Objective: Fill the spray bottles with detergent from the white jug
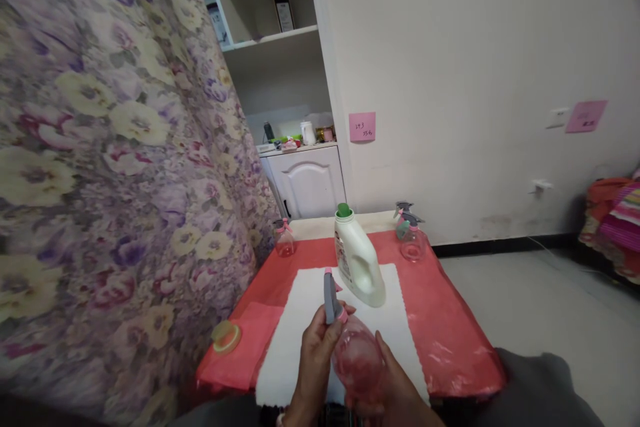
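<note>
Both hands hold a pink spray bottle (356, 357) over the white cloth (300, 340) at the table's near edge. The left hand (315, 353) grips its grey trigger head (330, 297); the right hand (397, 383) cups the body, fingers closed round it. A white jug (360, 260) stands just behind.

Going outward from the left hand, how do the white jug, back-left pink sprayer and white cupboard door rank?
From the left hand:
1. White jug, just ahead.
2. Back-left pink sprayer, at the far corner of the table.
3. White cupboard door, beyond the table.
</note>
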`<state>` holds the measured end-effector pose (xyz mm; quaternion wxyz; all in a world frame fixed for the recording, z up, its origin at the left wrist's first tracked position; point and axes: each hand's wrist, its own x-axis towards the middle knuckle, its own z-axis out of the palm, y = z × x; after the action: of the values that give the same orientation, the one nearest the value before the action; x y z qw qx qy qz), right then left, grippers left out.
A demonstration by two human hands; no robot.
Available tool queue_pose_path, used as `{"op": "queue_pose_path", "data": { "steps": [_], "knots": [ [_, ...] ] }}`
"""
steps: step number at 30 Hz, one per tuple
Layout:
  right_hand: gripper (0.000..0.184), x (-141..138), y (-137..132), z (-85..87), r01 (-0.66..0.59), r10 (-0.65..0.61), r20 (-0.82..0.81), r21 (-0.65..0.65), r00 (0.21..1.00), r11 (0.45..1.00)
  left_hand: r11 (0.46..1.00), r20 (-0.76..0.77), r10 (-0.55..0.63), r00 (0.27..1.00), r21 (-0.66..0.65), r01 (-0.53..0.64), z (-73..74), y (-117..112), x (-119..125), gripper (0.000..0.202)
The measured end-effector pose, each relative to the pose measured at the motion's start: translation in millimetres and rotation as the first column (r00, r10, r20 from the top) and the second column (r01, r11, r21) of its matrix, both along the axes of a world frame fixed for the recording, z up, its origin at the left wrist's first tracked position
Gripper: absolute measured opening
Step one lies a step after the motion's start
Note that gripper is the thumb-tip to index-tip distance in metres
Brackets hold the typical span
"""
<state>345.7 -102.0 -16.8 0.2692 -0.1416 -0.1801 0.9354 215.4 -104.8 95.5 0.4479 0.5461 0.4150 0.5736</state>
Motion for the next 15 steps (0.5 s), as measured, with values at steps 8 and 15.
{"op": "queue_pose_path", "data": {
  "steps": [8,15],
  "knots": [
    [0.094,-12.8,1.4,-6.2,0.085,-0.087,-0.015,-0.083,0.996,0.993,0.996,0.017,-0.049,0.999,-0.068,0.050,0.7,-0.5,3.1,0.027],
    [0.095,-7.5,-6.6,10.1,0.045,-0.050,-0.080,-0.064,0.996,0.997,0.998,0.067,0.008,0.998,-0.059,-0.004,-5.7,0.2,-0.1,0.031]
  ]
}}
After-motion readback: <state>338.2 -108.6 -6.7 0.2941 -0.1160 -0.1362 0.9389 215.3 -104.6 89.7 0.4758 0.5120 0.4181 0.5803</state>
